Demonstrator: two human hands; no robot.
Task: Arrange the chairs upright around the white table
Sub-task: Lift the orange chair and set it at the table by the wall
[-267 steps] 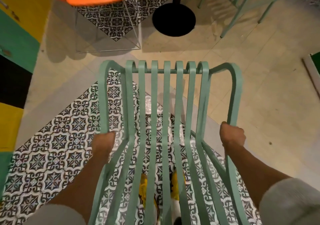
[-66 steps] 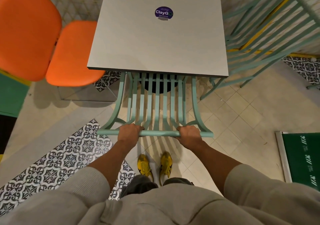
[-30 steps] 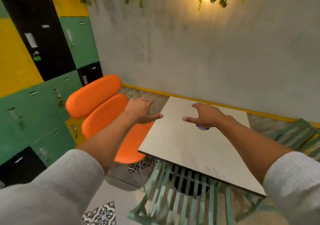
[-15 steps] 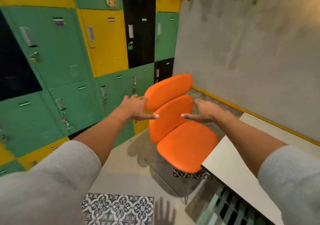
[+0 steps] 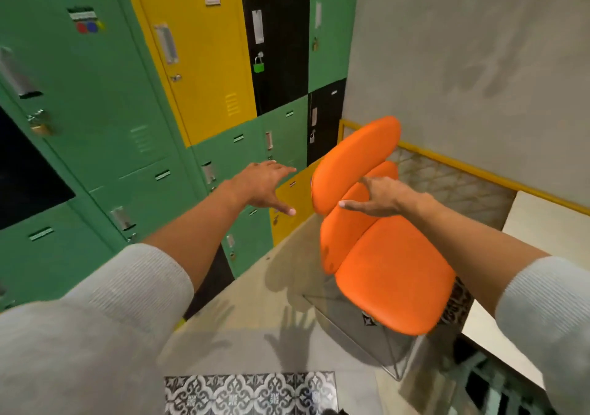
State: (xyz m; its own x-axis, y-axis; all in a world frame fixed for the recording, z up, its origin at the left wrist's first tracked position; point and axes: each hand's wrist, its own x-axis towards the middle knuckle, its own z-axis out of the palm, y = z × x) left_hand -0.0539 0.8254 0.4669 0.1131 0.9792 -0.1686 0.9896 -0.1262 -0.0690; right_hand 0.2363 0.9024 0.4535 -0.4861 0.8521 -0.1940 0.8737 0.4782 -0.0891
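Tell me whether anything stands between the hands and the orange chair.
Nothing visible does. The left hand and right hand are open and empty, reaching toward the orange chair; the right hand overlaps its backrest in view, though contact is unclear.

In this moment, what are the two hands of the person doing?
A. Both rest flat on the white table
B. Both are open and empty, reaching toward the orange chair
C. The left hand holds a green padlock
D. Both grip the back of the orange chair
B. The left hand and the right hand are spread open in the air and hold nothing, near the backrest of the orange chair but not closed on it.
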